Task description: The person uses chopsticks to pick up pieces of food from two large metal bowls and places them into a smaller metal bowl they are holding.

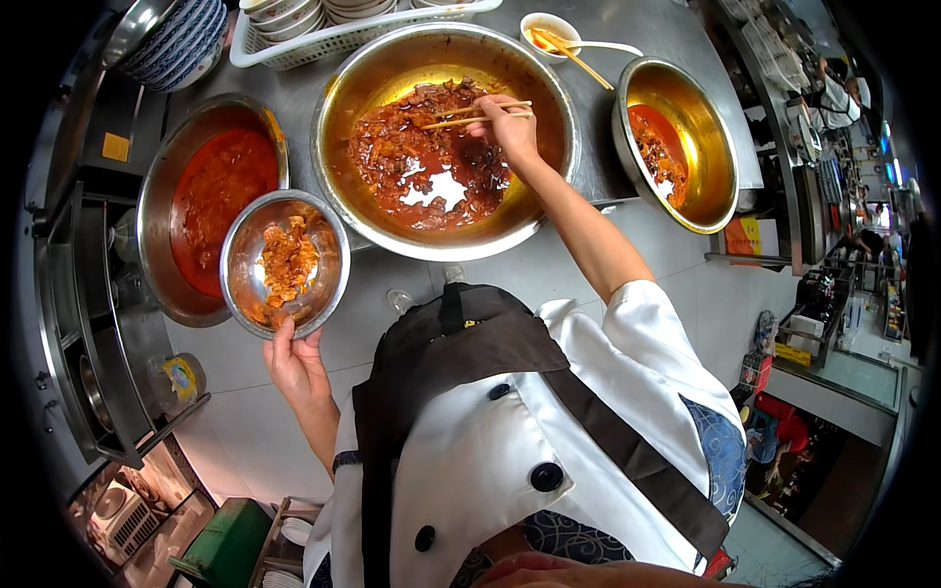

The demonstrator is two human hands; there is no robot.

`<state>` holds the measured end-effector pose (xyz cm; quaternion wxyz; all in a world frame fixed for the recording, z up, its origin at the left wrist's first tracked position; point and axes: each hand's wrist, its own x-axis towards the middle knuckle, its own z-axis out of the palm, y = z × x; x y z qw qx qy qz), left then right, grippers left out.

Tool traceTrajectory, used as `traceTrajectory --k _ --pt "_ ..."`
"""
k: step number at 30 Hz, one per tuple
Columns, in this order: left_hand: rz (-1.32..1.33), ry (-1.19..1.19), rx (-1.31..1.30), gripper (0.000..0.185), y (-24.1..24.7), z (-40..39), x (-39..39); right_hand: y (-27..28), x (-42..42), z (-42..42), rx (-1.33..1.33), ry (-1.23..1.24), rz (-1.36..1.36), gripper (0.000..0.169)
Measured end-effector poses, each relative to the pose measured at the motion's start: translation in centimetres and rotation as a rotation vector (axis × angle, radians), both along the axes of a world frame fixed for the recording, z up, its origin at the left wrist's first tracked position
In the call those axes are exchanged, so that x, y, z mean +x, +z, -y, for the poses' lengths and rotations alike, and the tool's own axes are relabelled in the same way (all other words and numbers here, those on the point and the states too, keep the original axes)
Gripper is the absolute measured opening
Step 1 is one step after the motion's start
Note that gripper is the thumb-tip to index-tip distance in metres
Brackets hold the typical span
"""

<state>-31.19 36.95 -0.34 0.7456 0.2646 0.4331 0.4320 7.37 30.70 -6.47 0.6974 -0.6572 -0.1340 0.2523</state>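
Observation:
My right hand [507, 126] holds a pair of chopsticks [478, 117] over a large metal basin [447, 248]; their tips are at the pieces of meat in red oily sauce [412, 162]. With my left hand [298, 364] I grip the near rim of a small metal bowl [334, 275], which holds several orange-red pieces of food [288, 261]. This bowl overlaps the near right rim of a metal basin [165, 287] of red oily sauce [220, 198]. Another metal basin [717, 173], to the right, contains meat and red oil.
A small white bowl [566, 26] with a white spoon and chopsticks stands beyond the large basin. A white plastic basket [353, 37] of stacked bowls is at the back, with patterned bowls [184, 48] to its left. The steel table [599, 162] has its near edge below the large basin. People work far right.

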Motion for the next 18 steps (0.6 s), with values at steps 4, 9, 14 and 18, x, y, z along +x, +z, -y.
traceTrajectory --k 4,9,14,18 --pt "0.008 -0.003 0.01 0.038 -0.1 0.1 -0.2 -0.6 -0.1 -0.1 0.024 -0.067 -0.01 0.019" --pt "0.001 0.001 0.001 0.036 0.0 0.2 -0.1 0.1 0.6 0.7 0.146 -0.149 -0.107 0.015" --pt "0.048 -0.038 -0.006 0.034 0.4 0.3 1.0 1.9 1.4 2.7 0.183 -0.162 -0.225 0.014" --pt "0.095 -0.157 0.004 0.033 -0.2 0.1 2.8 3.6 1.1 3.7 0.248 -0.184 -0.306 0.017"
